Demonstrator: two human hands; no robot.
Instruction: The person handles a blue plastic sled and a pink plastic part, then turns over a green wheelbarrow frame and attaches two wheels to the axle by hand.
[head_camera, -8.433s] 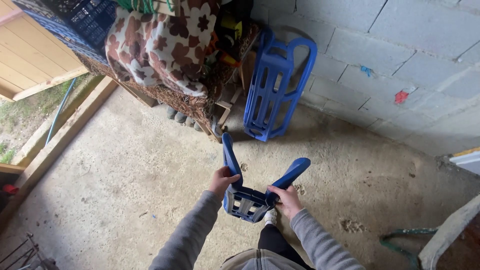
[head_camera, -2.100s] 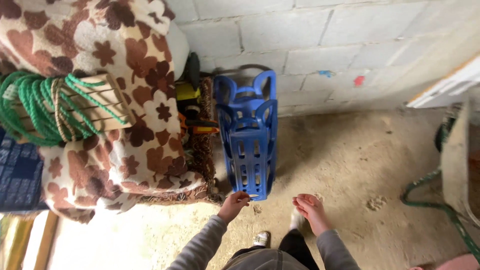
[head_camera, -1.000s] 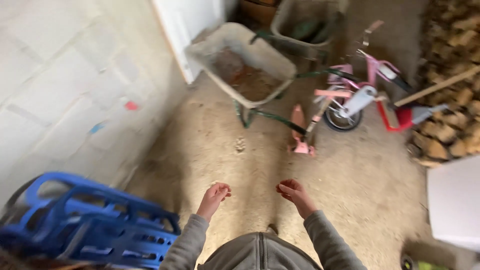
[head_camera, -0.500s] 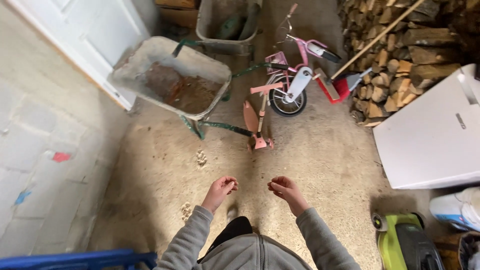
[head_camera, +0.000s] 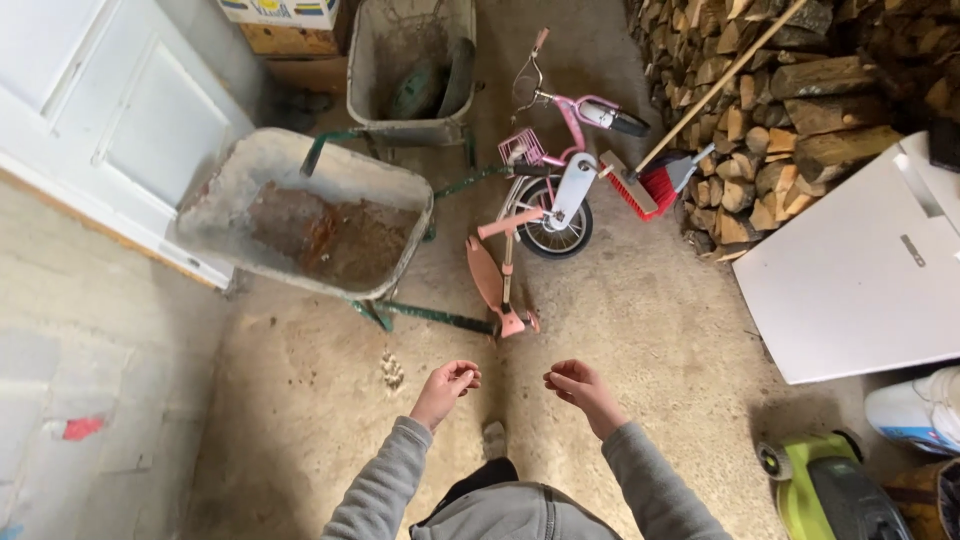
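Since the earlier frame both hands were carried nearer to the pink plastic scooter (head_camera: 500, 285), which is leaned against a rusty metal wheelbarrow (head_camera: 300, 220), while left hand (head_camera: 447, 385) and right hand (head_camera: 575, 385) are kept loosely curled, empty.

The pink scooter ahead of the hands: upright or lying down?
Upright. The pink scooter stands on the concrete with its stem vertical, beside the wheelbarrow. Both hands, left and right, are empty, short of it.
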